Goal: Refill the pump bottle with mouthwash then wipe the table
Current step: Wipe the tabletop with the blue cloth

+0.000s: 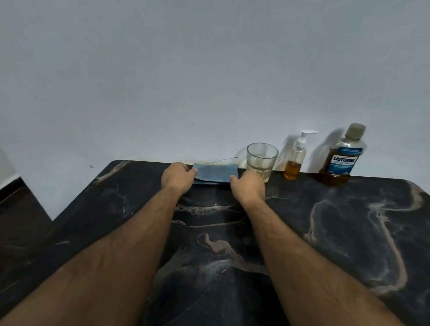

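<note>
A folded blue cloth (215, 173) lies flat at the far edge of the dark marble table (328, 240), close to the wall. My left hand (177, 176) pinches its left edge and my right hand (249, 187) pinches its right edge. To the right stands a small clear pump bottle (294, 158) with a white pump, amber liquid filling its lower part. Further right is a mouthwash bottle (341, 156) with a blue label, cap on, amber liquid low in it.
A clear drinking glass (261, 159) with a little pale liquid stands just behind my right hand, almost touching it. A pale wall rises right behind the table. The table's left edge drops to a dark floor (12, 216).
</note>
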Demonstrator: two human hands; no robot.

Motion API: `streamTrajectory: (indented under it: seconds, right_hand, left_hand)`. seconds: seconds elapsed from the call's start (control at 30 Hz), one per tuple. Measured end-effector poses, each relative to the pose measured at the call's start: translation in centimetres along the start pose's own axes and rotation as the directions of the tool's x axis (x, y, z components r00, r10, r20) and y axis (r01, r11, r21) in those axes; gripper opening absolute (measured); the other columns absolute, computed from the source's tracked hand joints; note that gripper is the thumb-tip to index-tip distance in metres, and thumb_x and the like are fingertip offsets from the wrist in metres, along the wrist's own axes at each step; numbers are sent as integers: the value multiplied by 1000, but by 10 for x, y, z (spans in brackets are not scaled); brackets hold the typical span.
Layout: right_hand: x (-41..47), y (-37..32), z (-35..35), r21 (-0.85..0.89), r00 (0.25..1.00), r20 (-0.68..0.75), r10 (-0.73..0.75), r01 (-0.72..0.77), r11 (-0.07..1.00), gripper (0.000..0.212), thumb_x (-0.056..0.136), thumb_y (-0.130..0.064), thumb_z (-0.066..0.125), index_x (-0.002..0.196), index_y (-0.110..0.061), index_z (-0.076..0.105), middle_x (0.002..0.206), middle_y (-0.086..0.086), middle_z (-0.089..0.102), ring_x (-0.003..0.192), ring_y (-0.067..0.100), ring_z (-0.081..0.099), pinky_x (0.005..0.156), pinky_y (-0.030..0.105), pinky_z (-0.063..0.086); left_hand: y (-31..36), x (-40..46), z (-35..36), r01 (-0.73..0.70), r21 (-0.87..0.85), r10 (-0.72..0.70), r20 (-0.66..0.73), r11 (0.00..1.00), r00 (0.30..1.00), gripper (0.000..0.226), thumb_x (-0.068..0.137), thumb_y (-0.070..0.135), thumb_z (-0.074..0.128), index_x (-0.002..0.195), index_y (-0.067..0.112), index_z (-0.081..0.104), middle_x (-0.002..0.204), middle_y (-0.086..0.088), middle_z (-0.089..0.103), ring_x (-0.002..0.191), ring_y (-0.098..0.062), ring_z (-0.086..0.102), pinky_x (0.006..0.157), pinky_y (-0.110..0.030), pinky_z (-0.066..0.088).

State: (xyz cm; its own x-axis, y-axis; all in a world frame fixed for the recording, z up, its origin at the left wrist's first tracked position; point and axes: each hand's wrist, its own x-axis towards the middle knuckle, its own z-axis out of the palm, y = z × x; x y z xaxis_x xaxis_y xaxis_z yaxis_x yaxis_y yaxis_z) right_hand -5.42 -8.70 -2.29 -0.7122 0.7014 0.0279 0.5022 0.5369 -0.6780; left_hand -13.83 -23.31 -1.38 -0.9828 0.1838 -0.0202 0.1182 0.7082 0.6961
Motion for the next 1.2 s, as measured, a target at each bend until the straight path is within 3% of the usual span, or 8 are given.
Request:
streamTrajectory:
  seconds: [0.2, 0.4, 0.5, 0.63, 0.73, 0.83, 1.0, 1.2]
  right_hand:
    - [16, -4, 12, -46, 993, -17, 117, -118, 992, 38, 93, -35, 61, 112, -2, 65, 112, 16, 69, 104, 34, 66, 75, 36, 52]
    - [11, -7, 8, 109, 993, 11, 119, -119, 987, 14, 81, -14, 61, 85, -6, 71, 83, 11, 70, 83, 30, 67, 51, 23, 39]
    - [-10, -11, -2, 276, 998, -24, 61, -53, 960, 12, 79, -16, 62, 69, -14, 67, 66, 1, 63, 68, 21, 61, 50, 24, 37]
    - [-52, -8, -31, 513, 999, -41, 26, -1, 858, 19, 81, -18, 68, 65, -19, 58, 67, -4, 60, 69, 15, 57, 68, 37, 50]
    - [-90, 1, -61, 713, 997, 65, 45, -78, 697, 15, 87, -13, 67, 75, -14, 59, 79, 3, 62, 79, 18, 59, 66, 36, 54]
    - [-133, 12, -87, 833, 987, 148, 68, -161, 530, 7, 92, -8, 61, 87, -11, 56, 88, 9, 62, 91, 27, 64, 84, 44, 59]
    - [-207, 34, -124, 911, 975, 201, 91, -220, 349, 25, 90, -3, 58, 113, -8, 51, 101, 13, 61, 89, 24, 65, 81, 42, 58]
    - [-281, 63, -160, 849, 934, 351, 64, -346, 400, 8, 89, -4, 57, 92, -11, 57, 91, 10, 62, 85, 23, 61, 76, 39, 50]
  left_hand:
    - [5, 24, 16, 62, 145, -68, 36, 988, 997, 34, 94, 35, 61, 100, 1, 65, 96, -10, 64, 81, -24, 57, 63, -31, 42]
    - [2, 20, 12, 85, 51, -86, 20, 995, 996, 17, 85, 19, 70, 90, 2, 69, 92, -9, 69, 79, -23, 62, 51, -27, 41]
    - [-2, 6, 3, 80, -125, -79, 8, 989, 997, 6, 84, 16, 71, 83, 10, 74, 91, -10, 73, 86, -26, 69, 67, -34, 56]
    - [-6, -32, -14, 112, -462, -94, 63, 880, 994, 17, 84, 13, 75, 100, 15, 72, 108, -18, 72, 99, -29, 69, 89, -48, 58]
    - [-2, -78, -33, 135, -571, -47, 166, 809, 985, 46, 89, 11, 69, 134, 8, 57, 103, -14, 68, 71, -16, 62, 48, -27, 55]
    - [3, -129, -44, 111, -614, 42, 229, 782, 973, 36, 93, 8, 63, 129, 10, 62, 71, 1, 58, 52, -6, 40, 36, -16, 30]
    - [6, -212, -47, 96, -683, 141, 283, 724, 949, 33, 95, 8, 60, 127, 11, 62, 85, -1, 62, 56, -5, 42, 40, -17, 30]
    - [-11, -300, -54, 38, -669, 279, 359, 742, 891, 26, 96, 6, 56, 119, 15, 63, 81, 4, 62, 59, -5, 40, 44, -16, 29]
